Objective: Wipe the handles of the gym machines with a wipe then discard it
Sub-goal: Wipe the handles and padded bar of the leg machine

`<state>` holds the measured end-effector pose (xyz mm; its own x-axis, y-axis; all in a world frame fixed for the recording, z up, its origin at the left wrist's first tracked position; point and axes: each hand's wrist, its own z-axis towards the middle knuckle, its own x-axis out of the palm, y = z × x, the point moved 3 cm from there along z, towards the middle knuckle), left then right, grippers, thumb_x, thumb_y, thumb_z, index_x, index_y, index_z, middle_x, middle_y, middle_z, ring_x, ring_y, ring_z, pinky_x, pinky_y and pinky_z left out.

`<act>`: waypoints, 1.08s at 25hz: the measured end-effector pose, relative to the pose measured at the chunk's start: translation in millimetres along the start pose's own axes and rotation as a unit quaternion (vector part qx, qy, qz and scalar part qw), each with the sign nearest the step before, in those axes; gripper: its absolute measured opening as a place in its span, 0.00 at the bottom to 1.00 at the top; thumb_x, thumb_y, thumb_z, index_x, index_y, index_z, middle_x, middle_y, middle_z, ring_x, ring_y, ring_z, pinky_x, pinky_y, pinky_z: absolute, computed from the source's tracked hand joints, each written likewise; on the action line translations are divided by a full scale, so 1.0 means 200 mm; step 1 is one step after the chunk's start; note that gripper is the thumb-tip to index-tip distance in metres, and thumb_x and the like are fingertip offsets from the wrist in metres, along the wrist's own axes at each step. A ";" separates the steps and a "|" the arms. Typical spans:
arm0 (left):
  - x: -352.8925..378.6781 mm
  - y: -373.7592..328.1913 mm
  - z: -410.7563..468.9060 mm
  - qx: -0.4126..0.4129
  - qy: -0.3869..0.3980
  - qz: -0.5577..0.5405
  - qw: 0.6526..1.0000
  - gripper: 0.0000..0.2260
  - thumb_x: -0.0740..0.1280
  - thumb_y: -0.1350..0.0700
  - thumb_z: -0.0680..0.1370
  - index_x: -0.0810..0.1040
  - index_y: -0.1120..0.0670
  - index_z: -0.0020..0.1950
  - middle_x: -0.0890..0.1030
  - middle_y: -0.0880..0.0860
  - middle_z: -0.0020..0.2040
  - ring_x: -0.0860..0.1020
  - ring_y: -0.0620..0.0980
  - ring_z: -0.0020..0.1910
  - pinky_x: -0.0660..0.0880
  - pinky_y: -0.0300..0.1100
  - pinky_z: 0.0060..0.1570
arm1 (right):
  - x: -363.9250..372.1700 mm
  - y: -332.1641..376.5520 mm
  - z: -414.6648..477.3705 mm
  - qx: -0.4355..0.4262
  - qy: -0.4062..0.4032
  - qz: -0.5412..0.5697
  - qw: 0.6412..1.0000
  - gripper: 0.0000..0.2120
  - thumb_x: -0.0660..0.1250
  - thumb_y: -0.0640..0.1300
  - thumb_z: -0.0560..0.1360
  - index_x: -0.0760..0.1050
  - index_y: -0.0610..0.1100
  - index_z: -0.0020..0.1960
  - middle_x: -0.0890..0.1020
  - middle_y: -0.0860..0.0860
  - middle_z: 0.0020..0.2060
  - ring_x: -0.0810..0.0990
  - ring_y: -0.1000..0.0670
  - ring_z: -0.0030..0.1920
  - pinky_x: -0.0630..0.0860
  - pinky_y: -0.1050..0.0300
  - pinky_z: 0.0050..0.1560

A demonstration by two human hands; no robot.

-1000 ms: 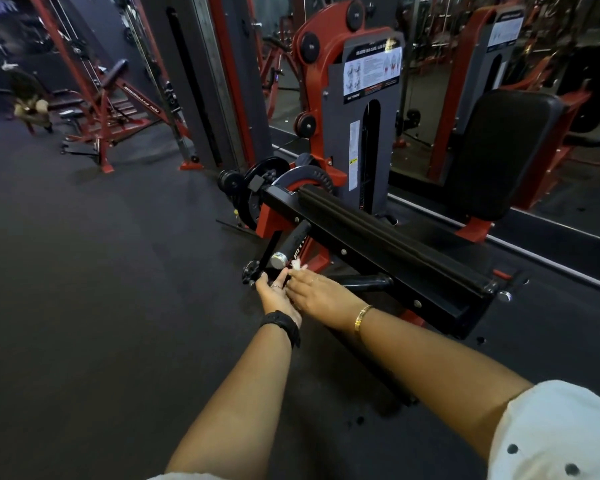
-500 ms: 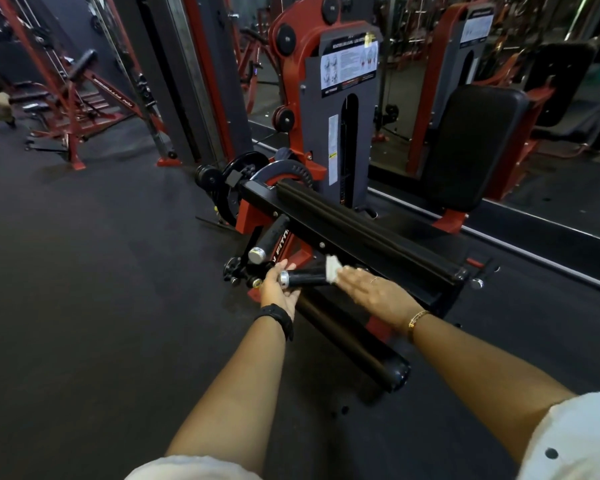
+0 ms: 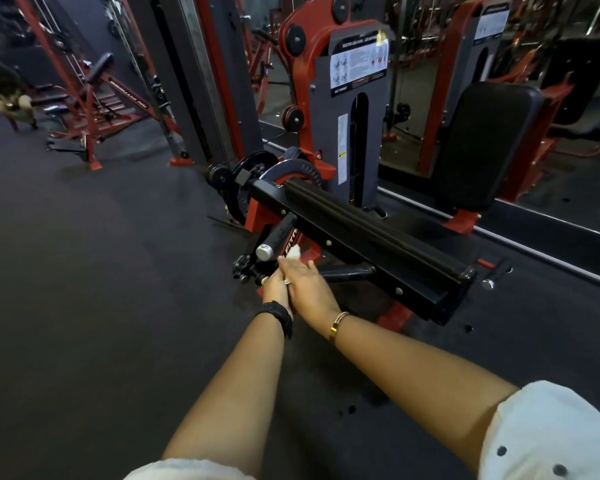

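Note:
The red and black leg machine (image 3: pixel 354 140) has two black handles at its near left end. The upper handle (image 3: pixel 279 233) has a silver end cap and sticks out bare. The lower handle (image 3: pixel 347 271) runs to the right from under my hands. My left hand (image 3: pixel 274 289), with a black wristband, sits at that handle's near end and appears to grip it, fingers mostly hidden. My right hand (image 3: pixel 307 282) lies against the left hand over the handle and holds a white wipe (image 3: pixel 293 252), which pokes out past its fingertips.
A long black padded bar (image 3: pixel 371 233) crosses just behind the handles. The seat back (image 3: pixel 485 143) stands at the right in front of a mirror. Red benches and racks (image 3: pixel 94 98) stand far left on the dark rubber floor (image 3: pixel 84 289).
My right hand has slid the wipe leftward along the lower handle from its middle to the near end, and now lies against my left hand.

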<state>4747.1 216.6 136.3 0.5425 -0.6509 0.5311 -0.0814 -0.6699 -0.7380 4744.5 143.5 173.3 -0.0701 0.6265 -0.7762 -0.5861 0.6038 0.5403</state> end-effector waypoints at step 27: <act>-0.74 -0.52 -0.01 0.140 -0.076 -0.008 0.987 0.04 0.66 0.60 0.78 0.77 0.61 0.51 0.84 0.56 0.45 0.84 0.51 0.44 0.80 0.43 0.43 | 0.49 0.43 0.30 0.307 0.038 0.533 0.787 0.09 0.58 0.33 0.76 0.76 0.42 0.46 0.82 0.41 0.45 0.81 0.43 0.47 0.78 0.47 0.51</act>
<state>4673.6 380.9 135.7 0.6633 -0.5658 0.4898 0.1506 -0.5401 -0.8280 4735.0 287.0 163.5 -0.3185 0.9219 0.2207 0.3382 -0.1069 0.9350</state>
